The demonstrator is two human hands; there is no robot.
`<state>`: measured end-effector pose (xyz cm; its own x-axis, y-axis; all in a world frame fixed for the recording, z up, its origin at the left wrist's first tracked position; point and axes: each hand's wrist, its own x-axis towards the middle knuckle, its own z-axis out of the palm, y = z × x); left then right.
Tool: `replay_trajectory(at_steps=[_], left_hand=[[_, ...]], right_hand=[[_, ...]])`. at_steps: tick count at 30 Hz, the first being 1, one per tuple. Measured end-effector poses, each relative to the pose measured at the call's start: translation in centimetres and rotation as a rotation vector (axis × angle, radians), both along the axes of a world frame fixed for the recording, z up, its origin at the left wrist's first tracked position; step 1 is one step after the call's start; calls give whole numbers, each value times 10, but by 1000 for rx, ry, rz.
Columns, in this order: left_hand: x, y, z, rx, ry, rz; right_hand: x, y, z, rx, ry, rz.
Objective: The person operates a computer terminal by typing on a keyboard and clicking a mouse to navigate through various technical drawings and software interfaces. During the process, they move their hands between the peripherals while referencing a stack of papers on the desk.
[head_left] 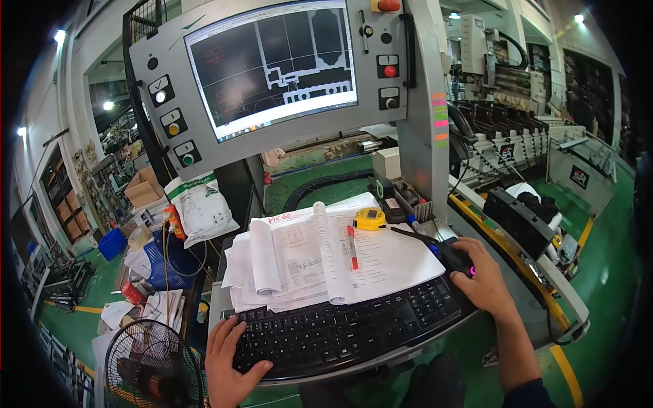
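My left hand (231, 360) lies at the left end of the black keyboard (347, 330), fingers apart, holding nothing. At the keyboard's right, my right hand (479, 275) is closed over a black mouse (452, 257) with a pink light. Behind the keyboard lie stacked papers (292, 255) and an open booklet (394, 265). A red marker (352, 248) and a yellow tape measure (369, 218) rest on the booklet. Above them, a screen (272, 68) in a grey control panel shows a profile drawing.
A black fan (153, 367) stands at the lower left. A white bag (202, 207) hangs left of the papers. Buttons, including a red one (390, 71), flank the screen. Right of the desk are a yellow rail (524, 275) and a black box (518, 221).
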<state>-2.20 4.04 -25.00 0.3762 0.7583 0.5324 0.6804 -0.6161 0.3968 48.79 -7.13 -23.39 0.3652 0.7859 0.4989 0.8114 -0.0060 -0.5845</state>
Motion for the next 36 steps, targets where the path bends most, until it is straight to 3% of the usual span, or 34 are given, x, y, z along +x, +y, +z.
replay_trajectory(at_steps=[24, 26, 36], left_hand=[[3, -2, 5, 41, -25, -19], [9, -5, 9, 55, -15, 1], [1, -3, 3, 83, -83, -106]], right_hand=[[3, 3, -8, 55, 67, -9], [8, 5, -13, 56, -27, -36], [13, 9, -18, 74, 46, 61]])
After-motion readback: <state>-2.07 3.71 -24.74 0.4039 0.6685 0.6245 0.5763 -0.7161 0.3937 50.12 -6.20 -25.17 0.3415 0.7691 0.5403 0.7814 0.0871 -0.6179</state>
